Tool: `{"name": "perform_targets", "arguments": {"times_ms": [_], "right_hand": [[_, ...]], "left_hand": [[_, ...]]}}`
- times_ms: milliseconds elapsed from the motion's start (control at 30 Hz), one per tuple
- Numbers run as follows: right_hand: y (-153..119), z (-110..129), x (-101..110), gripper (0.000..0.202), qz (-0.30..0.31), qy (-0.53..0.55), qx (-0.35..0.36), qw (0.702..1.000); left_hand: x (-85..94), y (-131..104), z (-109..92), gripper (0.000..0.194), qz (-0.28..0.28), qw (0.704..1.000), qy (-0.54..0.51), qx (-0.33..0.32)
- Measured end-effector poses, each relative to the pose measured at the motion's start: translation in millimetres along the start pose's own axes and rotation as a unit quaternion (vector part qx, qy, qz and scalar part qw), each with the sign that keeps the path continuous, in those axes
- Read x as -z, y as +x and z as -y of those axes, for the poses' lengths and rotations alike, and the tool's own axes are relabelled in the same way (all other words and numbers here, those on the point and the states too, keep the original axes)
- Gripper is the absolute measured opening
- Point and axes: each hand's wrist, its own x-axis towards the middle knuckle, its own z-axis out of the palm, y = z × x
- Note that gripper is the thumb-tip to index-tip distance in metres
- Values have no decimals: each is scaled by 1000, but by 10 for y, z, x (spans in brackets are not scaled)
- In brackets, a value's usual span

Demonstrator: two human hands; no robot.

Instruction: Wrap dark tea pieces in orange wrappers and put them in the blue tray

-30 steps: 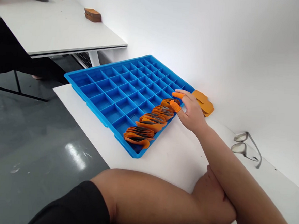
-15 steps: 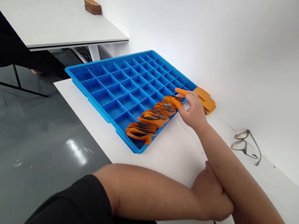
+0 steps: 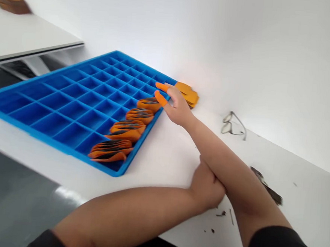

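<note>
Hovering at the long right edge of the blue compartment tray [image 3: 115, 172], the right hand [image 3: 180, 106] has its thumb and index finger set apart, each wearing an orange finger cot [image 3: 161, 98]. These fingers are released, and I see nothing held between them. The thumb is just beside the farthest of four orange-and-dark bundles [image 3: 111, 150], but whether it touches this bundle I cannot tell. The bundles stand in a row inside the tray, in the compartments along that same edge, each made of thin curved layers packed together.

The left hand [image 3: 208, 186] is bent in under the right forearm [image 3: 219, 150]; its fingers are mostly hidden, so I cannot tell whether they grasp something. The tray lies on a white surface [image 3: 165, 153], and beyond the right hand a stack of orange pieces [image 3: 188, 94] is placed against the tray, near the wall. Farther to the right lie eyeglasses [image 3: 226, 128] and a dark strip-like object [image 3: 273, 194], which is too blurred to name. Small dark scraps [image 3: 223, 213] are scattered near the left hand.
</note>
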Motion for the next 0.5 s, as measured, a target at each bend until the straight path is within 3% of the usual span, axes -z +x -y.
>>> {"name": "perform_targets", "arguments": {"times_ms": [100, 233, 300, 400, 500], "right_hand": [[72, 40, 368, 55, -35, 53, -21, 998], [-181, 254, 1102, 42, -41, 82, -22, 996], [-542, 433, 1454, 31, -58, 35, -16, 998], [-1300, 590, 1894, 27, -87, -42, -60, 993], [-2112, 512, 2230, 18, -148, -85, -171, 970]], "left_hand": [[40, 11, 38, 38, -25, 991, 127, -43], [75, 82, 49, 19, 78, 984, 138, -77], [76, 96, 14, 21, 88, 982, 142, -86], [80, 100, -40, 22, 65, 981, 165, -83], [91, 129, -54, 22, 42, 977, 189, -88]]}}
